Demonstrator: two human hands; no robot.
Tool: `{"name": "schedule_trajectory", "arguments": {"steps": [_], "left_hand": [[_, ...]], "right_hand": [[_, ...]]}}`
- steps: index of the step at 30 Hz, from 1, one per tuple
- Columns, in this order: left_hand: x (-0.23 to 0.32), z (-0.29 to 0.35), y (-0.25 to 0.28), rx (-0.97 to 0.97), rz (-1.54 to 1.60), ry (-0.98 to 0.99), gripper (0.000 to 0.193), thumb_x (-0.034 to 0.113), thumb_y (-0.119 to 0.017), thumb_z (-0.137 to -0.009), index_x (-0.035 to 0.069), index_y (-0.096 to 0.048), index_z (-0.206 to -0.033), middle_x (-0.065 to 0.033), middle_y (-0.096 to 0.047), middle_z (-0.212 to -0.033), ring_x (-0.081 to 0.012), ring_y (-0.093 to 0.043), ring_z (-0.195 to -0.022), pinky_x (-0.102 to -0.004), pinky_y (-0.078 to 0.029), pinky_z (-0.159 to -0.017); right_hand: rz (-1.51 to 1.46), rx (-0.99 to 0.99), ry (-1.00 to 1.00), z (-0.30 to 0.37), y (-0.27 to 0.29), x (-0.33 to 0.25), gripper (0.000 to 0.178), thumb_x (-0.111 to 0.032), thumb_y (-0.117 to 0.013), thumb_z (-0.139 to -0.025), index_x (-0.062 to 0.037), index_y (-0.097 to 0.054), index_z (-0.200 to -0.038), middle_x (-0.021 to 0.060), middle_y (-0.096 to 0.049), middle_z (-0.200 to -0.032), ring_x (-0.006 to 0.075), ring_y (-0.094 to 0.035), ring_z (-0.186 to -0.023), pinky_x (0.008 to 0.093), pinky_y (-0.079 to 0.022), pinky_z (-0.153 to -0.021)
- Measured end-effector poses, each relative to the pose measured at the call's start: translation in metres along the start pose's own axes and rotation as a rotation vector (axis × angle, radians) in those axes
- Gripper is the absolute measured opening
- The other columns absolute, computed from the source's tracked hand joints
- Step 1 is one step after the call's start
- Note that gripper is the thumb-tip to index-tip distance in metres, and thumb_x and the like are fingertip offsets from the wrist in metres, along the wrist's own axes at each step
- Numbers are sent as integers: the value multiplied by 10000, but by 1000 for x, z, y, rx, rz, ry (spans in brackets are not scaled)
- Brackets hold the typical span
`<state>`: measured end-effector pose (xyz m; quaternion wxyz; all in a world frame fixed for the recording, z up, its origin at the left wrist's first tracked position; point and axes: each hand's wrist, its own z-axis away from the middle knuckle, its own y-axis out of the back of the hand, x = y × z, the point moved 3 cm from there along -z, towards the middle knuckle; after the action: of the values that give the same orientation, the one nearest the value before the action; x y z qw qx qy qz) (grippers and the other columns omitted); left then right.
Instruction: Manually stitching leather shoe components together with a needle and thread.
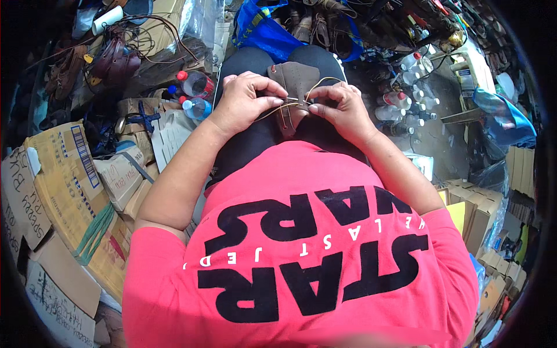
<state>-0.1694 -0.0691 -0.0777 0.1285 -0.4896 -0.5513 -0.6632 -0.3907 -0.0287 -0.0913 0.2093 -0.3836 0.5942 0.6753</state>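
A brown leather shoe piece (295,78) with punched holes lies across my lap, between my dark-trousered thighs. A thin tan lace (324,79) runs over it from hand to hand, with a loop rising near the right fingers. My left hand (250,97) pinches the lace between thumb and forefinger on the left side of the leather. On the other side, my right hand (347,109) also pinches it, fingertips close to the leather. A short pale stretch of lace shows between the fingertips; how it passes through the leather is too small to tell.
Beyond my knees sits a blue bag (264,37) beside several brown shoes (319,29). Bottles (197,108) stand at the left, and several clear ones (397,101) at the right. Cardboard boxes (75,180) crowd my left side; more cartons (473,209) are stacked at the right.
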Motion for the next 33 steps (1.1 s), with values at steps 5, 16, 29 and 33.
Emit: {"name": "schedule_trajectory", "arguments": {"steps": [5, 16, 29, 33], "left_hand": [[3, 8, -14, 82, -36, 60, 130, 116, -765, -723, 61, -727, -834, -48, -670, -704, -128, -618, -650, -268, -480, -642], [6, 6, 17, -30, 163, 146, 104, 37, -712, -783, 13, -712, -885, -46, -676, -879, -124, -607, -859, -261, -466, -797], [7, 5, 4, 28, -249, -30, 107, 130, -740, -723, 60, -683, -780, -67, -665, -803, -258, -588, -860, -372, -452, -789], [4, 11, -8, 76, -291, 19, 115, 219, -748, -738, 126, -695, -781, -31, -649, -814, -225, -569, -923, -395, -392, -850]], "right_hand": [[108, 65, 9, 7, -5, -9, 207, -261, -763, -764, -193, -717, -954, -20, -635, -766, 169, -562, -853, 373, -299, -950], [-100, 62, 67, 3, 5, -3, 171, -205, -766, -758, -155, -748, -920, 30, -698, -826, 198, -617, -846, 352, -417, -848], [35, 78, 23, 6, -4, -7, 182, -210, -785, -733, -181, -755, -910, -13, -661, -745, 156, -560, -811, 347, -366, -872], [64, 46, -38, 6, -6, -11, 153, -257, -758, -762, -211, -754, -908, -40, -660, -738, 145, -542, -867, 367, -288, -957]]}}
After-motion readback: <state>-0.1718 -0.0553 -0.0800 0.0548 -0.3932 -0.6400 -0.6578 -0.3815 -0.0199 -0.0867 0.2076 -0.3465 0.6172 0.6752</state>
